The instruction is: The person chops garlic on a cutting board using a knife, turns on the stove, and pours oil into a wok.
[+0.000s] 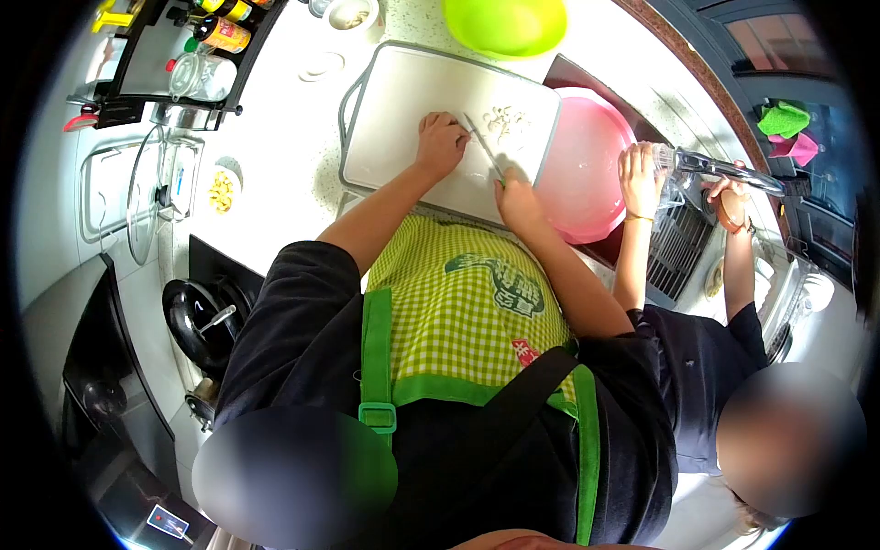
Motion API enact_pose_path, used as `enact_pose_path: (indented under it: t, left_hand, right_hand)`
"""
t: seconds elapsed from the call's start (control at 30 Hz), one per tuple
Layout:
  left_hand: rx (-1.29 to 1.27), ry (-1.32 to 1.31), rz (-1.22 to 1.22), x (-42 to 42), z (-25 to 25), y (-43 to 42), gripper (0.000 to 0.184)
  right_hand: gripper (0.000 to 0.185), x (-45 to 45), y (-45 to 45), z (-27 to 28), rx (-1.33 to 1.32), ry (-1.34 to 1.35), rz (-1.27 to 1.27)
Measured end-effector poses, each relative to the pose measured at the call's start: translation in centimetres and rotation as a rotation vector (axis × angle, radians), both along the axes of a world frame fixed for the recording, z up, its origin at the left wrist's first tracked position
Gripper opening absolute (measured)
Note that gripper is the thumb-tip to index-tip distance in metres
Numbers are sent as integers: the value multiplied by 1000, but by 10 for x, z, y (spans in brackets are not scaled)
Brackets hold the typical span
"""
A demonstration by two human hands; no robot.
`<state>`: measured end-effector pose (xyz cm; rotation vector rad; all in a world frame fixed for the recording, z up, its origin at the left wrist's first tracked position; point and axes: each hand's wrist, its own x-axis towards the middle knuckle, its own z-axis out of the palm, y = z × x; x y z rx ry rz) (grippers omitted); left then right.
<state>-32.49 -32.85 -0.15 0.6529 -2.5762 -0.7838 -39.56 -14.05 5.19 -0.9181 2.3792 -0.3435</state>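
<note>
A knife [480,142] is in my right hand [520,199], whose fingers are wrapped round its green handle. Its blade slants up and left over the white cutting board [403,92]. My left hand [442,144] rests on the board with its fingers curled beside the blade tip; whatever they hold is too small or hidden to make out. Small pale sliced pieces [505,122] lie scattered on the board, to the right of the blade.
A pink basin [587,156] adjoins the board's right side, and a lime-green bowl [507,26] stands behind it. Further right, another person's hands [639,179] are at the sink by the faucet [724,168]. A dish of yellow pieces [222,191] sits left.
</note>
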Motion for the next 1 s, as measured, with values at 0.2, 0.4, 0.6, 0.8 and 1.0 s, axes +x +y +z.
enact_pose_path:
  t: [0.2, 0.4, 0.6, 0.8, 1.0]
  left_hand:
    - [3, -1, 5, -2, -1, 1, 3]
    - [17, 4, 17, -3, -3, 3, 4]
    - [12, 24, 22, -2, 0, 5, 3]
    - [-11, 2, 19, -4, -2, 3, 3]
    - [-51, -55, 20, -4, -5, 2, 4]
  right_hand:
    - [34, -12, 10, 12, -94, 37, -35]
    - [31, 0, 20, 23, -113, 23, -67]
    - [30, 11, 21, 9, -87, 23, -56]
    - [32, 5, 10, -3, -111, -10, -16]
    - [33, 1, -2, 0, -76, -30, -47]
